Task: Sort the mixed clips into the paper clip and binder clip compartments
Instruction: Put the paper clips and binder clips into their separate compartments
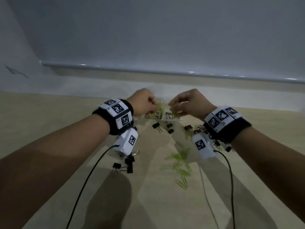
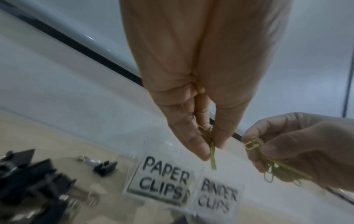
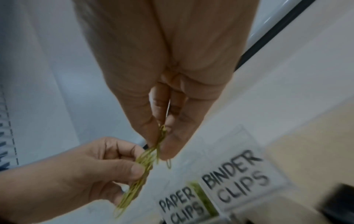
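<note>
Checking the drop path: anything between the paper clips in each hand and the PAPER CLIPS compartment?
Nothing visible. The left hand pinches green paper clips above the PAPER CLIPS compartment. The right hand holds its bunch above the neighbouring BINDER CLIPS compartment, needing a short leftward shift.

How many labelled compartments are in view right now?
2: the PAPER CLIPS compartment on the left and the BINDER CLIPS compartment directly beside it on the right. No other one shows.

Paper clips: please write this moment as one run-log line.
left hand: pinches paper clips over PAPER CLIPS label | right hand: holds clip bunch | binder clips: on table
</note>
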`<move>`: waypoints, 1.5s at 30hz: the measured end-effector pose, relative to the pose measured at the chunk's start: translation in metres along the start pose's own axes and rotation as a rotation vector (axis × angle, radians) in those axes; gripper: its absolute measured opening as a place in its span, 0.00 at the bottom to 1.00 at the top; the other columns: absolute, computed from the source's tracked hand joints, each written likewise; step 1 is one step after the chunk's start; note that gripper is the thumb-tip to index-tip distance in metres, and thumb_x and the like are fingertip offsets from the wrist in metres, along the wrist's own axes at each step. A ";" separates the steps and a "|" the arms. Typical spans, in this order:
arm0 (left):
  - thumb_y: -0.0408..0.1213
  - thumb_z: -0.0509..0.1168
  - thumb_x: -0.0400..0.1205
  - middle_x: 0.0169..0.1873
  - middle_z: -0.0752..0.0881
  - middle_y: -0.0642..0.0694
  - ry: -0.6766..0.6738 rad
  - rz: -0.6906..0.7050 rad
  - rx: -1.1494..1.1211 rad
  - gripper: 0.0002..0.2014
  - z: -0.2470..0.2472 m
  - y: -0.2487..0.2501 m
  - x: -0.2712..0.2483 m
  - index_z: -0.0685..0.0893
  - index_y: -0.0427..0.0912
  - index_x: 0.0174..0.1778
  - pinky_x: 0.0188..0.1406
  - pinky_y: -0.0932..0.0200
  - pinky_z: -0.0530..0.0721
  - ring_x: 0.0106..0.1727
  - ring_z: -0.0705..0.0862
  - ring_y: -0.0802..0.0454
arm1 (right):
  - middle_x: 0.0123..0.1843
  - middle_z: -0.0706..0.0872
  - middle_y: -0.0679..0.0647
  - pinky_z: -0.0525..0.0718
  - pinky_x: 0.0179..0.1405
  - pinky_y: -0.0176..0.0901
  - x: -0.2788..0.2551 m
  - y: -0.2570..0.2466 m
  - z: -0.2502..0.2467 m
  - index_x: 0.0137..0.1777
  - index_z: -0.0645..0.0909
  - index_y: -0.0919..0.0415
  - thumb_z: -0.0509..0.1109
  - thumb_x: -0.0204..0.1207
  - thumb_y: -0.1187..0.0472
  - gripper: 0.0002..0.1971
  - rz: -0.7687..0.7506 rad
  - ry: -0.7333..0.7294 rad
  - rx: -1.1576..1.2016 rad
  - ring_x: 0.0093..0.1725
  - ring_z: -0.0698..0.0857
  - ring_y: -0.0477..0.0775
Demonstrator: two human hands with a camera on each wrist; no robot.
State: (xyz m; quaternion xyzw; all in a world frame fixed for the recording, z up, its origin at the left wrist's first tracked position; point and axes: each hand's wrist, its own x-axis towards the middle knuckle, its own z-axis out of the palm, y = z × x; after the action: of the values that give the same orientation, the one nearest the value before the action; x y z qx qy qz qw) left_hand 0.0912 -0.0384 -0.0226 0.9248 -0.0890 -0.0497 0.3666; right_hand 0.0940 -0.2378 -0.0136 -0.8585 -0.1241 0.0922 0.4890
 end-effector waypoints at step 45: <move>0.38 0.65 0.80 0.61 0.81 0.45 -0.192 0.206 0.684 0.19 0.083 0.038 0.008 0.79 0.45 0.68 0.56 0.53 0.80 0.60 0.80 0.46 | 0.47 0.88 0.60 0.86 0.43 0.50 -0.049 0.088 -0.044 0.37 0.86 0.67 0.72 0.70 0.66 0.04 -0.042 -0.174 -0.819 0.43 0.85 0.59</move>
State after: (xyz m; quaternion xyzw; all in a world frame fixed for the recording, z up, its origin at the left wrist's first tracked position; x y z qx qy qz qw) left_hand 0.0816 -0.1225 -0.0566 0.9712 -0.2270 -0.0667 0.0293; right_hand 0.0704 -0.3319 -0.0660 -0.9683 -0.2086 0.0973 0.0969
